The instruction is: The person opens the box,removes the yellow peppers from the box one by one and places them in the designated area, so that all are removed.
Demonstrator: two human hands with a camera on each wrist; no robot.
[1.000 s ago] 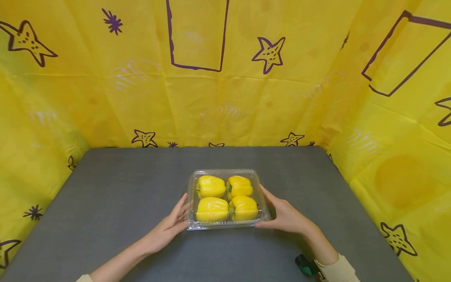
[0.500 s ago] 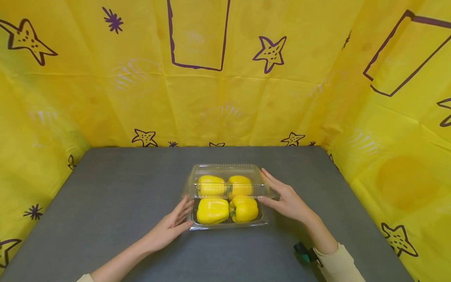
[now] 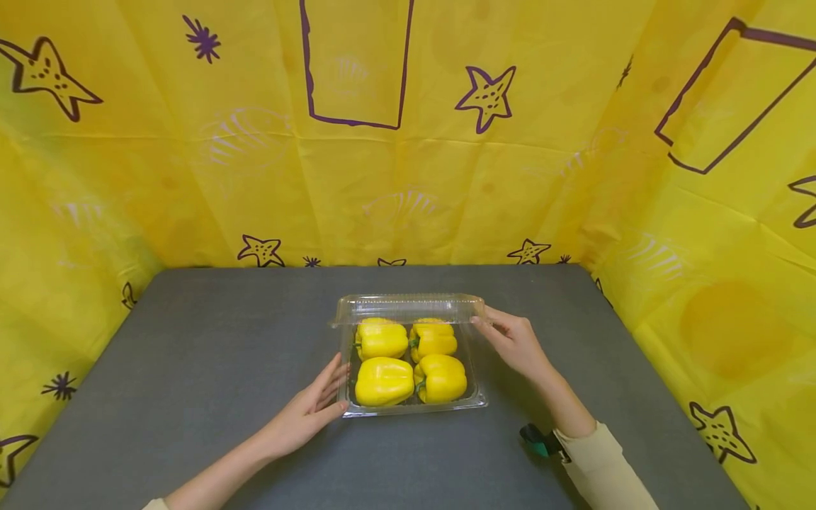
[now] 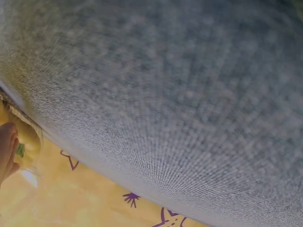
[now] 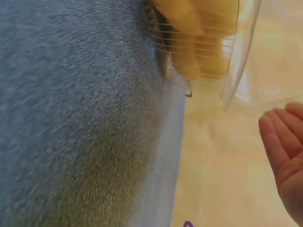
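Several yellow bell peppers (image 3: 384, 382) lie in two rows inside a clear plastic clamshell container (image 3: 421, 409) on the grey table. Its hinged lid (image 3: 411, 309) is raised and tilted toward the back, so the front peppers are uncovered. My left hand (image 3: 306, 412) holds the container's left side, thumb at the front corner and fingers along the wall. At the lid's right end, my right hand (image 3: 518, 343) pinches the lid edge between thumb and fingers. The right wrist view shows the right hand's fingers (image 5: 279, 130) at the lid's see-through edge, peppers behind the ribbed wall.
A grey table (image 3: 210, 340) surrounds the container. Yellow cloth (image 3: 357, 191) printed with starfish and fish bones hangs behind it and along both sides. A black and green strapped device (image 3: 535, 440) sits by the right sleeve (image 3: 599, 460).
The lid has gone from lying over the peppers to standing raised at the back. My right hand has moved up and away with it; the left hand stays at the left side.
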